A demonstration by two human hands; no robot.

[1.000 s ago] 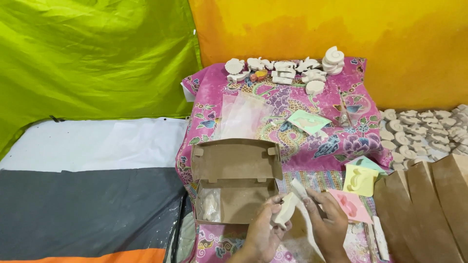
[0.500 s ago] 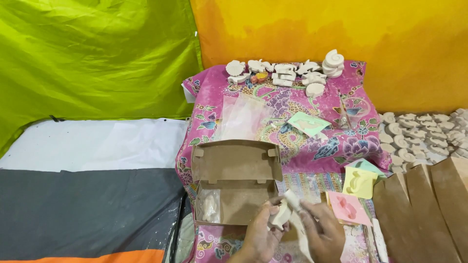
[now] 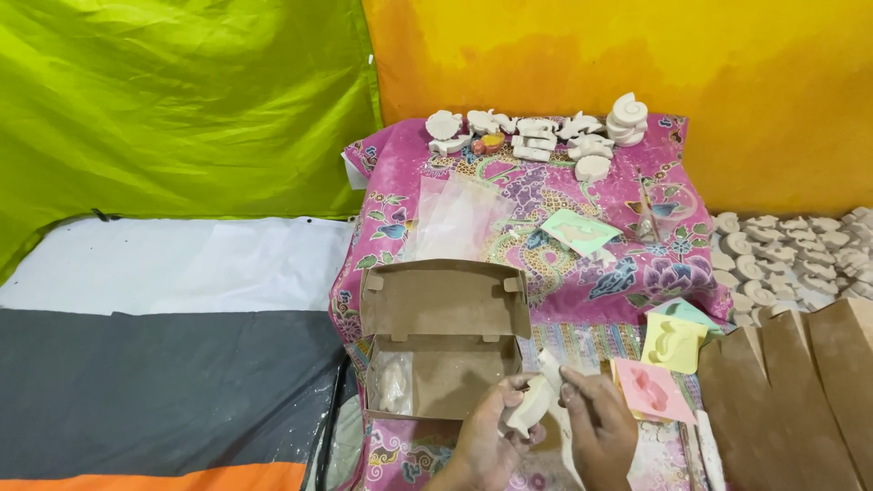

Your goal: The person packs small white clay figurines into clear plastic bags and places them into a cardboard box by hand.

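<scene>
My left hand (image 3: 486, 436) and my right hand (image 3: 598, 425) together hold a small white plaster figure (image 3: 533, 406) just right of an open brown cardboard box (image 3: 443, 341). The box lid stands up behind it, and a clear bag with a white piece (image 3: 395, 382) lies inside at the left. Both hands are low in the view, over a pink patterned cloth (image 3: 596, 273).
Several white plaster figures (image 3: 536, 136) line the far edge of the cloth. A clear plastic bag (image 3: 459, 216), a green mould (image 3: 579, 231), a yellow mould (image 3: 673, 340) and a pink mould (image 3: 650, 389) lie around. Brown paper bags (image 3: 791, 391) stand right; more white casts (image 3: 791, 241) behind them.
Both hands have drawn closer together around the white figure. A strip of white that hung below the hands earlier is mostly out of sight now.
</scene>
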